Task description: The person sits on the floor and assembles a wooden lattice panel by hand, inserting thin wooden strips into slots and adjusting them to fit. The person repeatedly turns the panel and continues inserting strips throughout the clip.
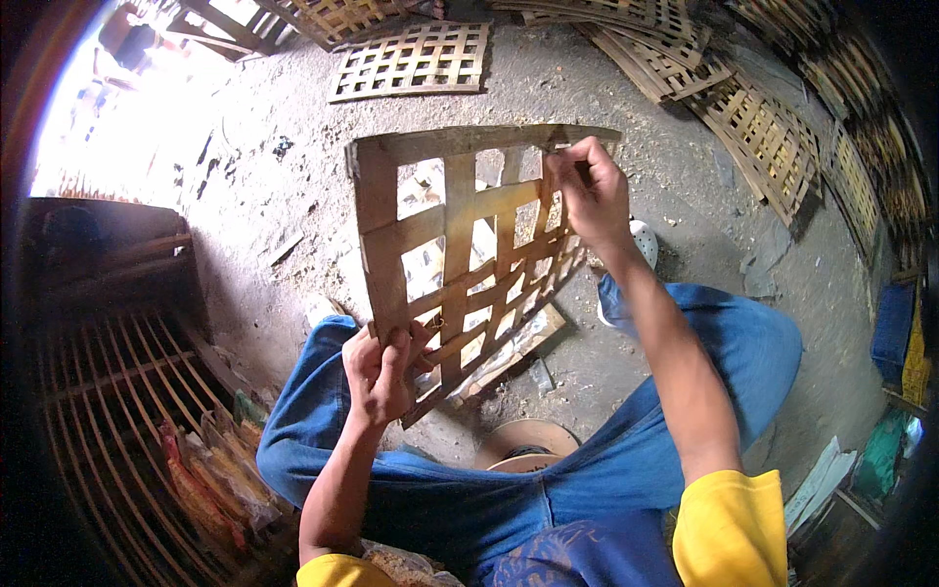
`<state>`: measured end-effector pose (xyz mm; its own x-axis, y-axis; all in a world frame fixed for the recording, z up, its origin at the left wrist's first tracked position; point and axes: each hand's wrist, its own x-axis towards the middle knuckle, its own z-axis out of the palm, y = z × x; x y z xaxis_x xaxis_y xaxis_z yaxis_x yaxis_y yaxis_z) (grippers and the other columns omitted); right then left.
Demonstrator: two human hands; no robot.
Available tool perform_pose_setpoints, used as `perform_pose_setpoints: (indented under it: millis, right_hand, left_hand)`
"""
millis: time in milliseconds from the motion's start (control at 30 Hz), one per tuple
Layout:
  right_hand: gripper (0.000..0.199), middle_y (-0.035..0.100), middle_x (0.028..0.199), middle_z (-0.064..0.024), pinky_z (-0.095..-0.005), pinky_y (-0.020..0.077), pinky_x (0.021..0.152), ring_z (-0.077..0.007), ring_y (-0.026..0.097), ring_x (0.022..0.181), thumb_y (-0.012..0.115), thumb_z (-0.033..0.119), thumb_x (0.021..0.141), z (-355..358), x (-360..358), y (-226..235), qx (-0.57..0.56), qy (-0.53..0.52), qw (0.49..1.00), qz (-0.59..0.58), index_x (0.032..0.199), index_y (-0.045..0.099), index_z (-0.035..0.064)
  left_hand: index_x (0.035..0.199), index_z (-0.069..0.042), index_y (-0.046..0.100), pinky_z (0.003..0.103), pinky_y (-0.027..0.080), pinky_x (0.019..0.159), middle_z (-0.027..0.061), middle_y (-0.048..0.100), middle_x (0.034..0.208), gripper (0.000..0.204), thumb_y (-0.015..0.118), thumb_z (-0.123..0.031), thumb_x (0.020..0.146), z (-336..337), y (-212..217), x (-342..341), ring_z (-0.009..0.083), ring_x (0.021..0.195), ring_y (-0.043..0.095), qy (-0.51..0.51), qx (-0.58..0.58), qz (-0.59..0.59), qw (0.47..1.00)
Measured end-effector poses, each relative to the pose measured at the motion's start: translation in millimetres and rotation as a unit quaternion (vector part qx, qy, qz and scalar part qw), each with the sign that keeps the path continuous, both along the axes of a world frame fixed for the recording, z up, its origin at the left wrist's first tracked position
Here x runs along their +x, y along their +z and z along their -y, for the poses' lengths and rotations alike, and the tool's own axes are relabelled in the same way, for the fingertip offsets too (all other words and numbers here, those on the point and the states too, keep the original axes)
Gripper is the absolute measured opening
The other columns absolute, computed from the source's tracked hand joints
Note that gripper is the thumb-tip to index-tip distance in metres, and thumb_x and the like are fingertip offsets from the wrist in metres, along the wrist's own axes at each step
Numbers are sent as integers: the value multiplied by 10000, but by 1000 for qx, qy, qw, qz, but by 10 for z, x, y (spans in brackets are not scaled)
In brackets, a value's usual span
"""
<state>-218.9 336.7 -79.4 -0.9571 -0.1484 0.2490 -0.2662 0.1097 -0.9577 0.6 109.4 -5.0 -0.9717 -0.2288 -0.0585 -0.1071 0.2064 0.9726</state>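
Above the knees, both hands grip a woven bamboo lattice [468,256]: left hand [383,370] low, right hand [590,191] top; weave apparently nearly complete.

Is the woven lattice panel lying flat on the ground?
No, the woven lattice panel is held up off the ground by the left hand and right hand.

The left hand [381,370] sits low and close to the body, fingers [396,350] curled shut in a pinching grip, forearm bare and rising from a yellow sleeve. The right hand [590,191] reaches farther out and higher, arm nearly straight, its fingers [562,166] bent closed in a grip at the top.
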Motion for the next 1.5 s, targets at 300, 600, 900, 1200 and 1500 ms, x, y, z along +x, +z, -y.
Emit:
perform_pose_setpoints:
  millis: [300,600,900,1200,1500]
  right_hand:
    - [251,634,697,-36,-275,459,582,-81,578,646,639,287,909,-92,14,-148,19,-52,998,4,878,601,41]
    - [258,543,661,0,-258,416,557,-69,498,617,631,289,936,82,90,-66,51,-28,998,-12,871,568,48]
    - [542,611,667,-91,-368,478,580,-180,611,628,564,565,913,-523,-196,-768,145,-159,976,25,866,595,26]
    - [274,591,636,-32,-276,452,550,-77,560,597,622,317,940,-27,56,-174,67,-20,998,1,890,581,50]
    - [318,602,655,-59,-316,466,571,-125,574,607,619,342,924,-426,-127,-627,97,-124,988,8,871,570,33]
  left_hand:
    - [901,70,625,287,543,574,87,633,804,367,497,-259,1000,-40,-86,-28,167,663,653,1,-35,20,999]
    - [882,74,621,291,539,562,94,638,760,391,492,-275,1000,25,-210,15,162,606,648,9,-36,4,999]
    - [886,82,624,290,549,540,109,634,779,370,506,-255,986,67,-174,19,176,613,662,10,-35,17,999]
    - [872,74,626,281,539,537,112,651,764,385,500,-268,997,73,-227,30,177,601,669,8,-27,18,999]
    - [903,56,639,282,541,534,102,659,752,381,496,-284,999,71,-244,39,177,605,677,-16,-29,-11,999]
